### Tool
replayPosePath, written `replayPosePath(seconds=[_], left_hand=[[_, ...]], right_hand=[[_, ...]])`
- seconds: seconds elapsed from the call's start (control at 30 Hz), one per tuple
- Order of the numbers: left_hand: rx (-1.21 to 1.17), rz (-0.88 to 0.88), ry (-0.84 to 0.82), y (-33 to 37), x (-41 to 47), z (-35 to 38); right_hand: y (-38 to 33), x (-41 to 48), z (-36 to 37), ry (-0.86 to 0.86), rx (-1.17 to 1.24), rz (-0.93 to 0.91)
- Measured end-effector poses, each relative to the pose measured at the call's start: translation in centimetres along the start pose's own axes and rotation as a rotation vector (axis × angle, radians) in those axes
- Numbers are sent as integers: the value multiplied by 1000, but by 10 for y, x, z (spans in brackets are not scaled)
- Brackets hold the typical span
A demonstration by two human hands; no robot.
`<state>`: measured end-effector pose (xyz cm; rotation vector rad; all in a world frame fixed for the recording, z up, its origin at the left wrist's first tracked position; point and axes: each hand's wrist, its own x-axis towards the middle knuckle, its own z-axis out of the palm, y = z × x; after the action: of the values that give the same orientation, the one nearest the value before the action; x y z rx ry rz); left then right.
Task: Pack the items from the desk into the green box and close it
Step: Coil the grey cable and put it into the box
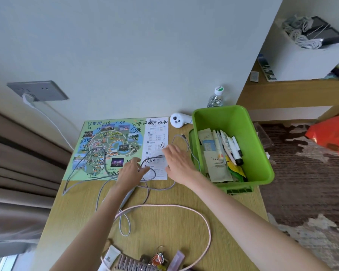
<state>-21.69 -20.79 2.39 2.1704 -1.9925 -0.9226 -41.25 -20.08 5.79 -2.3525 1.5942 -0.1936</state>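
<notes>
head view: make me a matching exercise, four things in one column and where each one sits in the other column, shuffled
Things:
1 markers
2 water bottle
3 pink cable
4 white controller

Places:
a behind the green box
b looped on the near half of the desk
c inside the green box
d left of the green box, beside the far right corner of the map

Pairs: 1-c, 2-a, 3-b, 4-d
</notes>
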Motion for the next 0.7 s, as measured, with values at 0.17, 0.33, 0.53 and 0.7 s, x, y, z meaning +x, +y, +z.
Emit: replayPosePath(seconds=[0.17,0.33,0.53,0.7], left_hand=[[-2,24,-27,-1,3,14],[-83,189,64,0,2,11],[-237,331,103,4,-1,-15],[-255,427,116,21,-11,-46]], right_hand=[[8,11,27,-356,55,155],[11,17,49,-324,145,194],[3,17,47,-85,449,286],[-10,16,9,-36,829,266]])
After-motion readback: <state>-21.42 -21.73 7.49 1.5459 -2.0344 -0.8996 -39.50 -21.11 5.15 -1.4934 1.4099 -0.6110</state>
